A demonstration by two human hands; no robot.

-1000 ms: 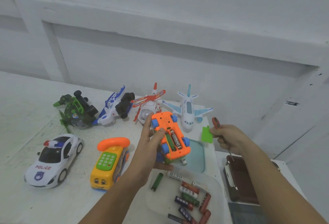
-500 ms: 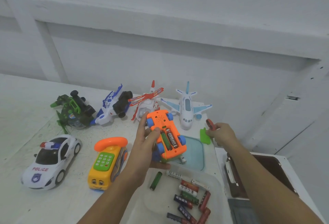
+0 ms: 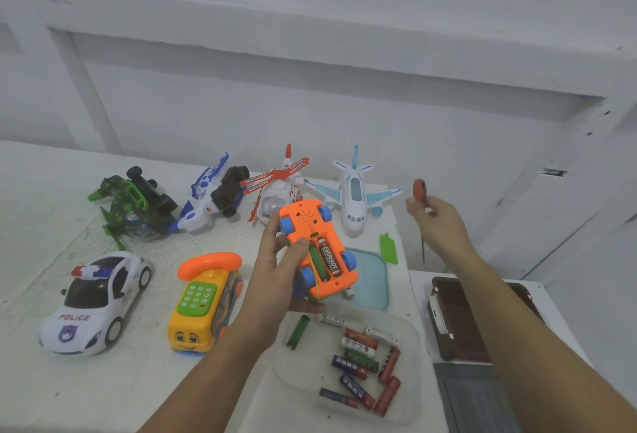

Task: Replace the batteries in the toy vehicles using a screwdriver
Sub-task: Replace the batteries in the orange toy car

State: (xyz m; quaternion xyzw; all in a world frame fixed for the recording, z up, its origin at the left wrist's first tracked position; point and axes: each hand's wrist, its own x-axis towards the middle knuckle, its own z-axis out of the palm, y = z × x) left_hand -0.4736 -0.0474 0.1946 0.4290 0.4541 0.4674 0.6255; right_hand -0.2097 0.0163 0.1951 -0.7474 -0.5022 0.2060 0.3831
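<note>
White painted table [image 3: 41, 212], top scuffed and speckled. Back row, left to right — green-and-black plastic toy vehicle [image 3: 134, 207], blue-and-white toy with black wheels [image 3: 206, 203], white helicopter with red rotor [image 3: 275, 191], white-and-blue toy airplane [image 3: 355, 196]. Front: white police car [image 3: 94, 301], yellow bus-shaped toy phone with orange handset [image 3: 203, 301]. Right side — flat green plastic cover [image 3: 388, 248], pale teal square lid [image 3: 370, 277], clear plastic tray [image 3: 410, 381] holding loose batteries [image 3: 358, 355].

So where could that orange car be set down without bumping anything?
The widest bare stretch of table is the near edge, in front of the police car and the yellow phone toy. Another lies left of the green helicopter. The back row of toys is crowded, and so is the right, with the teal lid, battery tray and brown case.
</note>
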